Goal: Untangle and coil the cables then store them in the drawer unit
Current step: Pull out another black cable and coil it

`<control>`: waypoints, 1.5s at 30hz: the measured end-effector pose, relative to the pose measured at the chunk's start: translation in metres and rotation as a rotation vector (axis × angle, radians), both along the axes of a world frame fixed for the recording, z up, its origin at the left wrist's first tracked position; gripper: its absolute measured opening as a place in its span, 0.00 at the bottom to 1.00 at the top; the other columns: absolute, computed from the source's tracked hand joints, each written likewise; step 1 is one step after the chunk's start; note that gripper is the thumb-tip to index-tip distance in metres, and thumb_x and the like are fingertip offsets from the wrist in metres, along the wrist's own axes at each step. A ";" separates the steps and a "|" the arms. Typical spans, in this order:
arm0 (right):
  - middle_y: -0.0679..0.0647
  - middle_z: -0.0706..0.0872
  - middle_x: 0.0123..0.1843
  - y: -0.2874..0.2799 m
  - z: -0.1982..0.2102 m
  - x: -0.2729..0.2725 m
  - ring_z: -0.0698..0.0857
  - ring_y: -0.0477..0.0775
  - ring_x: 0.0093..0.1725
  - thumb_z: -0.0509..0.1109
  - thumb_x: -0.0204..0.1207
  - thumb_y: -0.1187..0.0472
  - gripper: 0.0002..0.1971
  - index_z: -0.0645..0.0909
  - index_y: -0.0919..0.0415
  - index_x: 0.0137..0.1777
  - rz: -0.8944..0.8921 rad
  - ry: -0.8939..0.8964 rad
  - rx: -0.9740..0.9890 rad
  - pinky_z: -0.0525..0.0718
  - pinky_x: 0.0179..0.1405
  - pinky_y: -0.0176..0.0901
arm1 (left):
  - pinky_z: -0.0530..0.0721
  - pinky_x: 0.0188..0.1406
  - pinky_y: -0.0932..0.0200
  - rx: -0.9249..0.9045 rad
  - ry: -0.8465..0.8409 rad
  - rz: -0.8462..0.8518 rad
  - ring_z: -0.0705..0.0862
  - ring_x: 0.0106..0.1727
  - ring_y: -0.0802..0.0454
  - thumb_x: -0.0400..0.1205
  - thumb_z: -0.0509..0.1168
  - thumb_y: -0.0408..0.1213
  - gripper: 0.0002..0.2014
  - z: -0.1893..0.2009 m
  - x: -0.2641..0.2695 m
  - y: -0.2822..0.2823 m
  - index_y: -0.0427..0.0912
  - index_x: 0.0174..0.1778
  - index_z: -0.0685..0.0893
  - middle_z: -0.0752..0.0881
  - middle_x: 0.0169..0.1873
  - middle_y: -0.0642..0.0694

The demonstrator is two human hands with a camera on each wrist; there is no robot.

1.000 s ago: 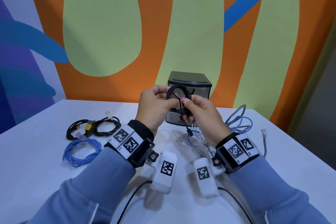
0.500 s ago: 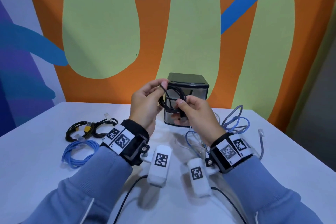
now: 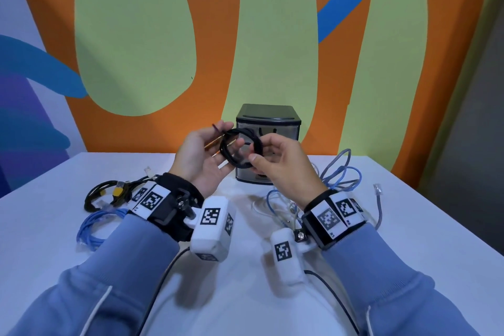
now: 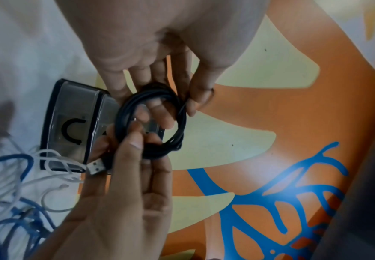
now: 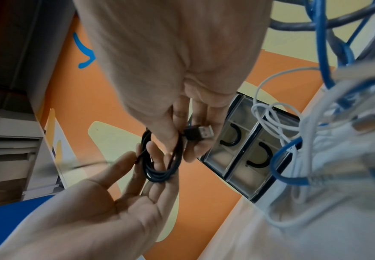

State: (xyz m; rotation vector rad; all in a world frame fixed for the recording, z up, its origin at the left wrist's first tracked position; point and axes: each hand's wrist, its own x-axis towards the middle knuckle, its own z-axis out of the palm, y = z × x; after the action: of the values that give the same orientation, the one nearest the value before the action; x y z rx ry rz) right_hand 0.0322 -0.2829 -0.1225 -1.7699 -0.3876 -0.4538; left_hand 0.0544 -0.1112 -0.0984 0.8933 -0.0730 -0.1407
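Black USB cable (image 3: 240,148), wound into a small round coil, held in the air in front of the drawer unit (image 3: 268,120), between your two hands. Your right hand (image 3: 283,163) pinches the near side of the coil, thumb over the strands; the USB-A plug (image 5: 201,132) sticks out just past that pinch, pointing at the drawers. Your left hand (image 3: 200,157) has loosely spread fingers cradling the far side of the coil, with a thin dark tie (image 3: 216,128) nipped at thumb and fingertip.

Handling, as a judgement: light, springy, smooth jacket; the loops should fan out if the pinch slackens. Take hold across all strands at once, beside the plug. The coil stands on edge, its open face toward you.
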 end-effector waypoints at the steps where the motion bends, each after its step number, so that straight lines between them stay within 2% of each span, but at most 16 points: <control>1: 0.53 0.94 0.49 0.000 -0.001 0.000 0.93 0.56 0.52 0.78 0.81 0.68 0.05 0.87 0.59 0.53 -0.007 -0.019 -0.046 0.93 0.57 0.55 | 0.94 0.40 0.50 0.021 0.011 -0.011 0.94 0.43 0.46 0.89 0.70 0.43 0.11 0.001 0.001 0.002 0.38 0.52 0.91 0.93 0.45 0.41; 3: 0.54 0.94 0.48 0.000 -0.002 0.000 0.93 0.54 0.50 0.79 0.81 0.69 0.06 0.86 0.60 0.53 0.001 0.006 -0.041 0.93 0.55 0.55 | 0.94 0.46 0.48 0.102 -0.008 0.003 0.93 0.46 0.47 0.88 0.72 0.47 0.14 0.003 0.004 0.007 0.38 0.50 0.92 0.94 0.44 0.44; 6: 0.69 0.93 0.49 0.002 0.001 -0.003 0.94 0.62 0.45 0.74 0.83 0.73 0.04 0.84 0.67 0.54 0.051 0.133 0.182 0.93 0.44 0.47 | 0.87 0.58 0.51 0.251 -0.165 0.131 0.85 0.50 0.52 0.86 0.74 0.41 0.05 0.004 0.008 0.009 0.45 0.53 0.94 0.91 0.44 0.52; 9: 0.67 0.92 0.45 0.001 0.006 -0.005 0.92 0.66 0.43 0.72 0.84 0.76 0.04 0.83 0.70 0.55 0.062 0.203 0.408 0.94 0.43 0.47 | 0.83 0.50 0.58 0.335 -0.363 0.285 0.84 0.44 0.55 0.82 0.78 0.31 0.05 0.005 0.010 0.016 0.44 0.51 0.94 0.91 0.42 0.52; 13: 0.65 0.92 0.47 0.000 0.012 -0.011 0.93 0.62 0.44 0.70 0.85 0.76 0.05 0.82 0.68 0.55 0.139 0.246 0.592 0.94 0.46 0.45 | 0.90 0.46 0.56 0.543 -0.563 0.429 0.91 0.43 0.49 0.75 0.82 0.27 0.06 0.008 0.012 0.025 0.39 0.44 0.94 0.94 0.39 0.43; 15: 0.67 0.92 0.50 0.001 0.013 -0.013 0.93 0.63 0.46 0.70 0.85 0.75 0.05 0.81 0.67 0.56 0.201 0.240 0.632 0.94 0.48 0.45 | 0.91 0.44 0.54 0.606 -0.586 0.481 0.92 0.41 0.50 0.74 0.84 0.29 0.05 0.009 0.012 0.028 0.41 0.42 0.95 0.95 0.38 0.44; 19: 0.68 0.92 0.54 0.004 0.013 -0.014 0.94 0.64 0.50 0.70 0.85 0.74 0.06 0.80 0.67 0.59 0.289 0.191 0.636 0.93 0.53 0.48 | 0.90 0.52 0.52 0.813 -0.662 0.606 0.92 0.46 0.53 0.77 0.84 0.41 0.03 0.004 0.015 0.029 0.51 0.43 0.97 0.95 0.41 0.54; 22: 0.72 0.91 0.57 0.007 0.011 -0.015 0.93 0.66 0.51 0.70 0.85 0.74 0.06 0.79 0.68 0.59 0.318 0.180 0.624 0.93 0.57 0.51 | 0.84 0.53 0.49 0.980 -0.726 0.723 0.86 0.50 0.47 0.79 0.82 0.46 0.02 -0.002 0.017 0.024 0.59 0.45 0.95 0.88 0.48 0.50; 24: 0.73 0.90 0.58 0.009 0.009 -0.015 0.93 0.67 0.52 0.69 0.85 0.74 0.06 0.79 0.68 0.58 0.334 0.181 0.612 0.93 0.59 0.53 | 0.83 0.51 0.49 1.028 -0.726 0.731 0.85 0.48 0.47 0.80 0.81 0.47 0.02 -0.002 0.015 0.022 0.57 0.46 0.96 0.89 0.47 0.49; 28: 0.73 0.91 0.58 0.012 0.006 -0.014 0.93 0.69 0.52 0.70 0.84 0.76 0.07 0.79 0.68 0.57 0.325 0.179 0.599 0.93 0.59 0.53 | 0.92 0.54 0.50 0.893 -0.642 0.545 0.93 0.45 0.54 0.82 0.79 0.41 0.03 0.001 0.010 0.020 0.47 0.49 0.97 0.96 0.40 0.52; 32: 0.72 0.92 0.57 0.016 0.000 -0.009 0.93 0.67 0.51 0.73 0.83 0.74 0.06 0.80 0.68 0.56 0.225 0.134 0.581 0.91 0.61 0.57 | 0.93 0.62 0.45 0.492 -0.412 0.240 0.94 0.46 0.46 0.87 0.67 0.25 0.09 0.006 0.001 0.011 0.32 0.57 0.92 0.96 0.47 0.36; 34: 0.70 0.92 0.54 0.017 -0.003 -0.006 0.93 0.66 0.49 0.74 0.83 0.73 0.06 0.81 0.68 0.57 0.184 0.117 0.568 0.90 0.61 0.57 | 0.93 0.59 0.50 0.406 -0.371 0.159 0.93 0.48 0.47 0.87 0.67 0.27 0.10 0.007 -0.003 0.005 0.33 0.62 0.89 0.95 0.51 0.35; 38: 0.66 0.92 0.50 0.016 -0.007 -0.004 0.93 0.64 0.47 0.74 0.83 0.73 0.11 0.79 0.71 0.63 0.163 0.111 0.559 0.92 0.55 0.53 | 0.90 0.48 0.60 0.358 -0.373 0.109 0.92 0.44 0.53 0.83 0.76 0.27 0.17 0.001 -0.006 -0.001 0.36 0.67 0.86 0.95 0.40 0.45; 40: 0.68 0.93 0.53 0.015 -0.007 -0.004 0.93 0.65 0.49 0.73 0.84 0.73 0.13 0.79 0.71 0.66 0.172 0.126 0.552 0.93 0.55 0.52 | 0.86 0.50 0.59 0.339 -0.345 0.110 0.91 0.42 0.55 0.83 0.75 0.26 0.17 -0.001 -0.005 -0.003 0.37 0.68 0.86 0.94 0.39 0.47; 42: 0.72 0.91 0.61 0.013 -0.004 -0.004 0.93 0.65 0.51 0.72 0.84 0.74 0.16 0.79 0.72 0.71 0.221 0.169 0.539 0.93 0.58 0.51 | 0.83 0.51 0.56 0.292 -0.296 0.076 0.90 0.42 0.54 0.84 0.73 0.26 0.18 -0.002 -0.002 -0.004 0.39 0.70 0.86 0.94 0.43 0.46; 45: 0.70 0.90 0.67 0.005 0.002 -0.004 0.92 0.66 0.57 0.69 0.84 0.77 0.21 0.77 0.73 0.76 0.375 0.256 0.528 0.91 0.64 0.55 | 0.80 0.43 0.54 0.120 -0.198 -0.029 0.86 0.43 0.50 0.85 0.66 0.26 0.20 0.001 -0.001 -0.002 0.40 0.74 0.85 0.91 0.44 0.45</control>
State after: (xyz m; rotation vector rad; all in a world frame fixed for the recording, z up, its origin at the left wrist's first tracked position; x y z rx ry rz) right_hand 0.0280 -0.2776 -0.1206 -1.1870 -0.3670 -0.0469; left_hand 0.0531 -0.1134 -0.0974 1.0244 -0.2645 -0.0837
